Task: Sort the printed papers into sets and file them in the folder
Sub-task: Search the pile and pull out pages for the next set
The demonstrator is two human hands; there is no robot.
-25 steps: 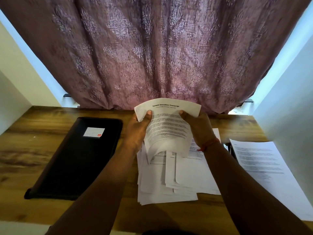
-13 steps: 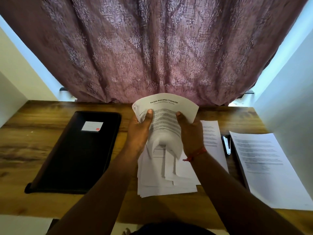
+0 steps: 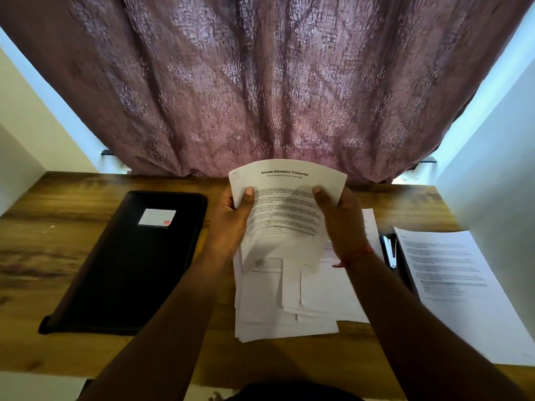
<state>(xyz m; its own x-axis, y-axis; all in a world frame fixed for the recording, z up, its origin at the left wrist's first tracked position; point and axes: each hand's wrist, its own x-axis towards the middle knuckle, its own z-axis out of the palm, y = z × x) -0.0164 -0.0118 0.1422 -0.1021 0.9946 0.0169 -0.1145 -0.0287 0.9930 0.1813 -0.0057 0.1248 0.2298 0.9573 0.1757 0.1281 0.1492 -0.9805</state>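
A printed sheet headed "Sample Education Transcript" (image 3: 286, 198) stands lifted and bowed above the desk. My left hand (image 3: 231, 224) grips its left edge, thumb on the front. My right hand (image 3: 341, 224) grips its right edge the same way. Below it lies a loose pile of printed papers (image 3: 278, 302), fanned out unevenly. A black folder (image 3: 130, 267) with a white label lies shut on the left of the wooden desk (image 3: 43, 250). A separate set of printed papers (image 3: 454, 285) lies on the right.
A black stapler (image 3: 389, 250) lies between the middle pile and the right-hand papers. A mauve patterned curtain (image 3: 260, 82) hangs behind the desk. White walls close in on both sides.
Both hands have kept hold of the transcript sheet; the right hand shifted from the sheet's middle back out to its right edge, spreading the sheet wider. The view dipped slightly.
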